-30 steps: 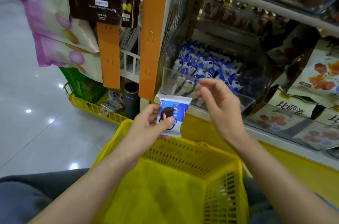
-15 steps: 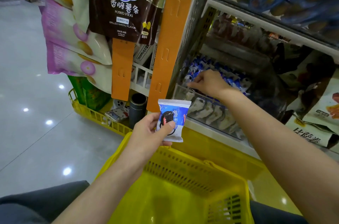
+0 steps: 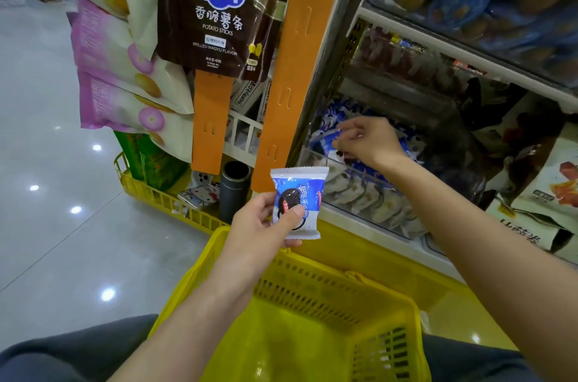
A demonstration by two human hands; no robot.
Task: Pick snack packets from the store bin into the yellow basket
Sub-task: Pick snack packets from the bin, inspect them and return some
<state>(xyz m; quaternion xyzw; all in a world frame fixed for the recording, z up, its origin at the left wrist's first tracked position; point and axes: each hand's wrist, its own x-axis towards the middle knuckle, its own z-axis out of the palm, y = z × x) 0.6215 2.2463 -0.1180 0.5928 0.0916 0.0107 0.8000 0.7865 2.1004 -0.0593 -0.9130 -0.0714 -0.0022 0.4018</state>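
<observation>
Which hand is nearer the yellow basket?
Left. The left hand holds a packet just over the basket rim; the right hand pinches a second packet up in the clear bin, farther away.

I read the packet as blue and white, with a black cookie printed on it; the bin packets show the same blue and white; the bin is clear; the basket is yellow with slotted walls; the strip is orange; the bag is brown with a blue logo; the floor is glossy grey.
</observation>
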